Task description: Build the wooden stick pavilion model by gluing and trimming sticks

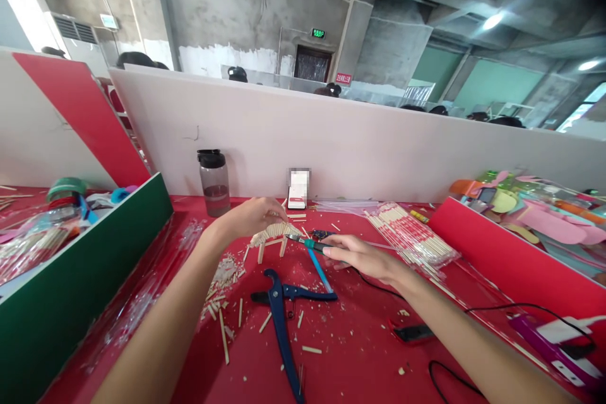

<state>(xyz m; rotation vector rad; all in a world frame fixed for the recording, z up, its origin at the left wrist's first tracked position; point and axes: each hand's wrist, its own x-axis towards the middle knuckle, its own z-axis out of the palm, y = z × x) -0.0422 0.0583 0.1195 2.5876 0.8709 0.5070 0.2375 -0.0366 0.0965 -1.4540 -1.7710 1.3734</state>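
A small model of short wooden sticks (272, 233) stands upright on legs on the red table. Over its top, my left hand (255, 216) is bent with thumb and fingers pinched on what looks like a short wooden stick at the model's upper right. My right hand (357, 255) is closed round the green-and-black handle of a soldering iron (315, 245). The iron's metal tip points left and meets the model's right end or lies just in front of it; which, I cannot tell. A black cord trails from beneath the right hand.
Blue pipe cutters (280, 315) lie open in front, among stick offcuts (223, 334) and shavings. Bagged chopsticks (414, 233) are at right, near a purple power strip (553, 350). A phone (298, 189) and a bottle (214, 183) stand by the white partition (360, 145).
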